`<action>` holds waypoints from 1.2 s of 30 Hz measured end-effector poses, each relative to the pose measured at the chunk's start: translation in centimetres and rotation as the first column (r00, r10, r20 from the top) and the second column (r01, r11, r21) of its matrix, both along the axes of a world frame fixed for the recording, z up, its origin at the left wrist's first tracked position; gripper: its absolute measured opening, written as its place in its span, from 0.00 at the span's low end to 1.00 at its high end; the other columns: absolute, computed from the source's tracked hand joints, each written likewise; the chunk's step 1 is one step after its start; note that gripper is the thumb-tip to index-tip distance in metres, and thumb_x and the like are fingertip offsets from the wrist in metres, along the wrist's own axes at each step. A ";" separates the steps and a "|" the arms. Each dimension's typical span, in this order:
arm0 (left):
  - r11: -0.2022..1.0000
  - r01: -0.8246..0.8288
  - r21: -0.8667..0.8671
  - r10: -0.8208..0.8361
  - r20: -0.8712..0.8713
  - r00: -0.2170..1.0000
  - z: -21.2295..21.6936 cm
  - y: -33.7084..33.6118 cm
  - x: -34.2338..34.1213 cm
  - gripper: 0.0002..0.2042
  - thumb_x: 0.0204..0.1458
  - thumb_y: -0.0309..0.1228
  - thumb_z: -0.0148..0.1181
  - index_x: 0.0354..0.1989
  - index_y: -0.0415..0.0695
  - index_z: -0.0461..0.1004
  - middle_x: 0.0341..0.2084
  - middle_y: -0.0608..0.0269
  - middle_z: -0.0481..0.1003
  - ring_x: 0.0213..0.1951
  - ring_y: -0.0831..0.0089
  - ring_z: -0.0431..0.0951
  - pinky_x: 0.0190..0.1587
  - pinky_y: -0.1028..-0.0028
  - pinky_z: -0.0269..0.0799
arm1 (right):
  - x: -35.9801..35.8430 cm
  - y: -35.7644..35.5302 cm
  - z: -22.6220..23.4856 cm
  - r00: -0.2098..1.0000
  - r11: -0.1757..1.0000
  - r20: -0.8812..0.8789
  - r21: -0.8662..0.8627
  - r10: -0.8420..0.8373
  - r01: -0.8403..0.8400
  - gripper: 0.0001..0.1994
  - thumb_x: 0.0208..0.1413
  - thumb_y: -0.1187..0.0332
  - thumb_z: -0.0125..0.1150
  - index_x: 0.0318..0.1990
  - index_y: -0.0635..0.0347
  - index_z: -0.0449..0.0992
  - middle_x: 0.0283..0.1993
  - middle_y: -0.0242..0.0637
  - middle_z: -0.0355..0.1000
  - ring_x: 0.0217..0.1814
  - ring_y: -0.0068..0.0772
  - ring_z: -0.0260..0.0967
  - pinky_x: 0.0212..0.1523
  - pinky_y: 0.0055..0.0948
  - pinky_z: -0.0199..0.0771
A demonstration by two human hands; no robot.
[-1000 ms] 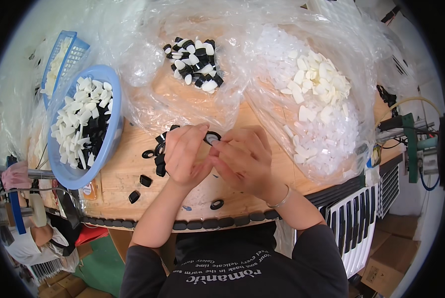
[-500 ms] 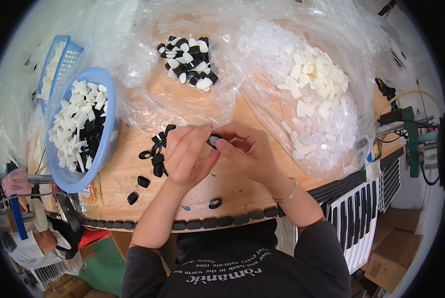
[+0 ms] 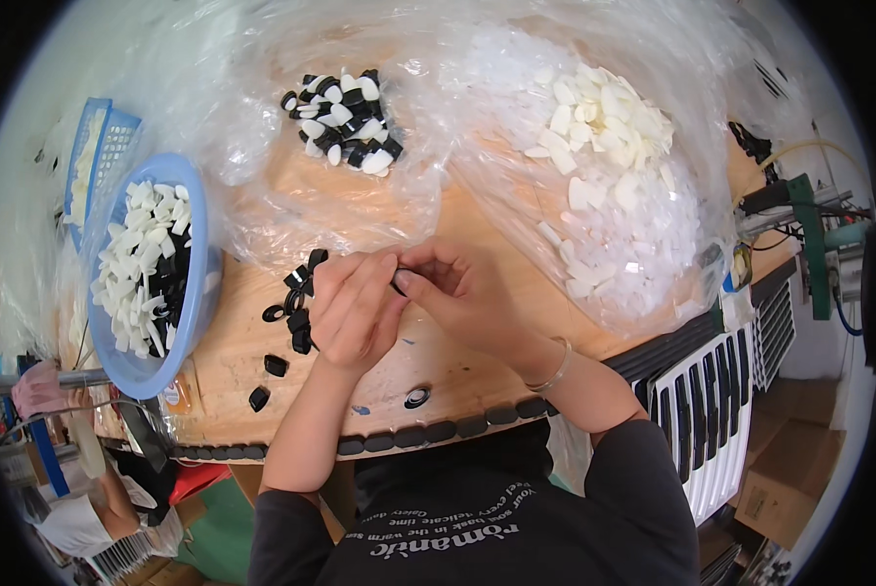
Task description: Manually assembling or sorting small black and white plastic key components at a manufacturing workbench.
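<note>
Both my hands meet over the middle of the wooden table. My right hand (image 3: 462,298) pinches a small black piece (image 3: 399,280) between thumb and forefinger, and its exact shape is mostly covered. My left hand (image 3: 355,305) has its fingers closed against the other side of that piece. Left of it lies a small heap of loose black pieces (image 3: 299,327), some ring-shaped, some blocky, partly hidden by the hand. Two more black blocks (image 3: 275,365) lie nearer to me. A black oval ring (image 3: 417,397) rests close to the front edge, below my hands.
A blue basin (image 3: 203,293) of white and black pieces stands left, with a blue basket (image 3: 117,146) behind. Black-and-white assembled pieces (image 3: 345,122) and white pieces (image 3: 609,117) lie on clear plastic sheeting. Black pads (image 3: 438,431) line the table edge. Another person's arm (image 3: 115,498) shows lower left.
The whole view has shifted slightly. My hands stay together on the black piece, which is turned so its pale face shows less. At the lower left the other person's arm has moved.
</note>
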State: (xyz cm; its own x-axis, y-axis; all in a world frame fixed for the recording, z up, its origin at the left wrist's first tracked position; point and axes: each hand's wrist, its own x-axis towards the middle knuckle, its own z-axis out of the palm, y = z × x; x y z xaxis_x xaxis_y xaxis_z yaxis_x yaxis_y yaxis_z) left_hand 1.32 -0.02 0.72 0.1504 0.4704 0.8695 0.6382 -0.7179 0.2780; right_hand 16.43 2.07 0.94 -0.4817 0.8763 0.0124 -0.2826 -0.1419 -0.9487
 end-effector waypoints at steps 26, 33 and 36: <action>0.972 -0.086 -0.217 0.099 0.051 0.994 -0.5 0.4 -1.4 0.22 0.36 0.18 0.68 0.45 0.37 0.74 0.39 0.59 0.78 0.40 0.63 0.74 0.43 0.71 0.69 | 11.7 17.9 -1.9 0.447 0.617 0.617 0.769 -0.647 -0.167 0.08 0.45 0.79 0.59 0.34 0.61 0.79 0.37 0.41 0.73 0.37 0.43 0.72 0.40 0.34 0.72; 0.969 -0.098 -0.227 0.118 0.076 0.990 -0.5 0.5 -1.7 0.22 0.36 0.18 0.68 0.45 0.38 0.74 0.39 0.59 0.78 0.40 0.63 0.74 0.44 0.70 0.69 | 10.7 17.5 -2.6 0.205 0.646 0.730 0.676 -0.652 -0.354 0.02 0.45 0.75 0.59 0.27 0.61 0.76 0.39 0.37 0.70 0.44 0.42 0.69 0.43 0.37 0.73; 0.971 -0.063 -0.231 0.086 0.091 0.992 -0.4 0.5 -1.4 0.21 0.36 0.18 0.68 0.44 0.38 0.75 0.39 0.59 0.78 0.40 0.63 0.75 0.45 0.70 0.69 | 10.6 17.0 -2.4 0.241 0.560 0.654 0.747 -0.717 -0.358 0.01 0.45 0.75 0.60 0.27 0.60 0.74 0.41 0.36 0.69 0.43 0.38 0.68 0.41 0.34 0.72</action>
